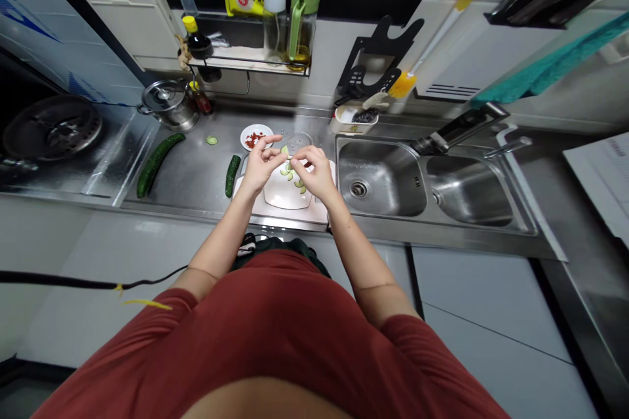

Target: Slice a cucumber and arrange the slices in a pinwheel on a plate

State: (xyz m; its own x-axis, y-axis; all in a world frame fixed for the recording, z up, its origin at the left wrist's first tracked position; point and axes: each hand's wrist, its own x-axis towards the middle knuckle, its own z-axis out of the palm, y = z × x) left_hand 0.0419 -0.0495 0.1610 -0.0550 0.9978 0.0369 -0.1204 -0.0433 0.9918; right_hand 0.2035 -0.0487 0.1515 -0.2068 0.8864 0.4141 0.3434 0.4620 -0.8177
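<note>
Both hands are raised close together over a white plate on a white cutting board. My left hand pinches a thin pale green cucumber slice between thumb and fingers. The fingers of my right hand are drawn together at the slice's right side; whether they grip anything is too small to tell. Several curved cucumber slices lie on the plate. Behind my left hand is a small white dish with chopped red pieces. A short cucumber piece rests left of the board.
A whole cucumber, a cucumber end and a lidded steel pot are on the left counter. The double sink lies to the right. A clear bowl is behind my hands, below a bottle shelf.
</note>
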